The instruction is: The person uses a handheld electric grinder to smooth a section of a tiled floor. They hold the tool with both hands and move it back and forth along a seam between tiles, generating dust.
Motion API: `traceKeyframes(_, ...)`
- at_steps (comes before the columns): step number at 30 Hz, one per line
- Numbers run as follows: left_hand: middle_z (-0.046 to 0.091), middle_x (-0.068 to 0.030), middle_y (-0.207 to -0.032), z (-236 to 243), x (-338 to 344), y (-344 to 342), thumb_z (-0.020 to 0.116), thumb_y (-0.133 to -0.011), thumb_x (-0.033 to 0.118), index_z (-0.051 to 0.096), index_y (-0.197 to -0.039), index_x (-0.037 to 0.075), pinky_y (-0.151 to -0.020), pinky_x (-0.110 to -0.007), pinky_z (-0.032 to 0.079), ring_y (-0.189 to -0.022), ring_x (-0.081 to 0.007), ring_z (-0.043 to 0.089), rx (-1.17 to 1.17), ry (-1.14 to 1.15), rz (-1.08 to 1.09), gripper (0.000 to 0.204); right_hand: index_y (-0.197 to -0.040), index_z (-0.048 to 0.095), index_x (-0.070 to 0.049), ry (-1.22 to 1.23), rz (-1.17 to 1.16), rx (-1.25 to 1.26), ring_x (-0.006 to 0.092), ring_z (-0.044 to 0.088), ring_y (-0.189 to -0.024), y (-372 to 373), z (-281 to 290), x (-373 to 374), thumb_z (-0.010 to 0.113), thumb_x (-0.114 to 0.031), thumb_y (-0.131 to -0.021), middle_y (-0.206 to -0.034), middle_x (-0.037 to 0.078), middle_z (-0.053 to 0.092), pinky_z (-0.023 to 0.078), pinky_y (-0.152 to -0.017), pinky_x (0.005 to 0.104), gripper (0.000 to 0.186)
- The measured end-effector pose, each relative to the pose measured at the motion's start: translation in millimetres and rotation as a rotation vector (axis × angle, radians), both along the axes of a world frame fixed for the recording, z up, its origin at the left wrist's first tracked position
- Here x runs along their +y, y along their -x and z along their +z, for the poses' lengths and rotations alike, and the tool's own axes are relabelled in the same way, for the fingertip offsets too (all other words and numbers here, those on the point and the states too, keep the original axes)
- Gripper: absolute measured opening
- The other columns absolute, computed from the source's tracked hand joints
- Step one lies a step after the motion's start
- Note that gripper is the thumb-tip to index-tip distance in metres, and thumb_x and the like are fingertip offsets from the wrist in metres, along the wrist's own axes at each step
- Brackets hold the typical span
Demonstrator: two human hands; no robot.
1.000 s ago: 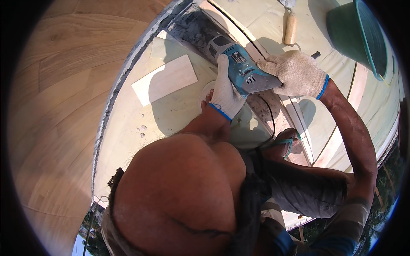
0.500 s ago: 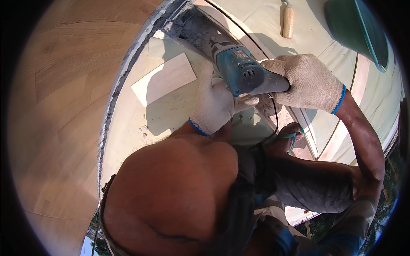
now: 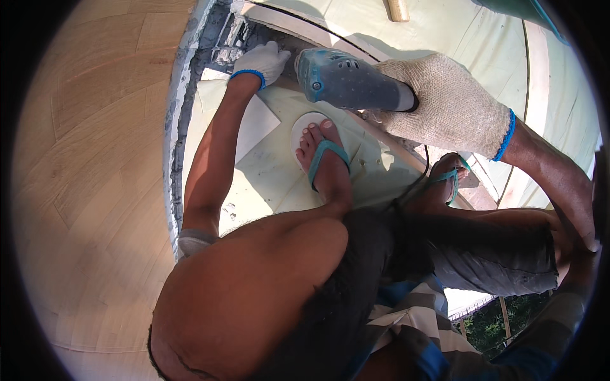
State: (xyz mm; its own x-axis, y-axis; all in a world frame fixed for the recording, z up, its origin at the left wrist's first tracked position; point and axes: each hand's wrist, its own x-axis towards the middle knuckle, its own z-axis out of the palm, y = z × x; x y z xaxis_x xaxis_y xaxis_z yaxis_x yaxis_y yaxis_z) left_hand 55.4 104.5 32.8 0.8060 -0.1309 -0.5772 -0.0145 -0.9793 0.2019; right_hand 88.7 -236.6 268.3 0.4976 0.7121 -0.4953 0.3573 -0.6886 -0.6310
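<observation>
My right hand [image 3: 441, 105], in a knitted glove with a blue cuff, is wrapped round the grip of a blue and grey power drill [image 3: 356, 79]. Its front end points up and left over a strip of broken concrete; the tip of the tool is not visible from here. Out at the far left, my gloved left hand [image 3: 264, 62] is down at the broken strip [image 3: 232, 38], beside exposed metal. Its fingers are curled and their tips hidden, so what they hold, if anything, does not show. A white rectangular board [image 3: 257, 124] lies beneath that wrist.
Wood-look planks [image 3: 101, 159] fill the left side, bordered by a rough edge. Pale sheeting [image 3: 375, 178] covers the ground under my sandalled foot [image 3: 327, 152]. A black cord [image 3: 416, 181] runs near the other foot. Upper right are a wooden handle [image 3: 399, 9] and a green tub [image 3: 527, 13].
My left hand has left the drill's side and reached forward and left to the broken strip. My right hand still grips the drill, now tilted differently. The view has shifted.
</observation>
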Motion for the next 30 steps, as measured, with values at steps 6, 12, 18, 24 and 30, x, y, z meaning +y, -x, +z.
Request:
traceKeyframes(6,0.071,-0.0334,-0.140,-100,5,-43,0.058,-0.102,0.040,0.068,-0.144,-0.002,-0.113,-0.054,0.054,-0.130,-0.0456,0.071,0.055,-0.059,0.108,0.060,-0.121,0.081,-0.006,-0.123,0.008,-0.202,0.0388,0.079,-0.085,0,-17,-16,0.082,-0.031,-0.085,-0.091,0.021,0.078,0.063,-0.080,0.0465,0.044)
traceKeyframes(12,0.059,-0.0299,-0.160,-175,40,-58,0.061,-0.102,0.038,0.070,-0.146,-0.003,-0.123,-0.046,0.049,-0.147,-0.0443,0.060,0.177,-0.155,0.036,0.061,-0.119,0.081,-0.006,-0.137,0.034,-0.133,0.0395,0.078,-0.085,-1,-20,-17,0.083,-0.030,-0.084,-0.092,0.021,0.078,0.063,-0.079,0.0462,0.042)
traceKeyframes(18,0.067,-0.0265,-0.152,-149,39,-60,0.067,-0.102,0.041,0.062,-0.156,0.005,-0.117,-0.050,0.054,-0.142,-0.0381,0.066,0.251,-0.287,-0.019,0.065,-0.120,0.080,0.001,-0.103,0.105,-0.082,0.0426,0.080,-0.094,-10,-11,-14,0.081,-0.033,-0.083,-0.100,0.026,0.079,0.065,-0.088,0.0485,0.050)
traceKeyframes(24,0.075,-0.0200,-0.144,-150,9,-57,0.060,-0.102,0.030,0.075,-0.143,0.006,-0.110,-0.050,0.058,-0.135,-0.0356,0.071,0.199,-0.282,-0.073,0.049,-0.125,0.078,-0.003,-0.101,0.094,-0.061,0.0413,0.078,-0.096,-11,-15,-25,0.084,-0.030,-0.082,-0.104,0.022,0.079,0.063,-0.088,0.0462,0.051)
traceKeyframes(30,0.060,-0.0185,-0.163,-177,19,-47,0.052,-0.110,0.037,0.057,-0.160,0.004,-0.114,-0.052,0.055,-0.149,-0.0380,0.058,0.019,-0.385,0.162,0.060,-0.135,0.076,-0.003,-0.086,0.161,-0.033,0.0426,0.078,-0.106,-16,-6,-19,0.082,-0.026,-0.080,-0.117,0.024,0.080,0.063,-0.095,0.0457,0.060)
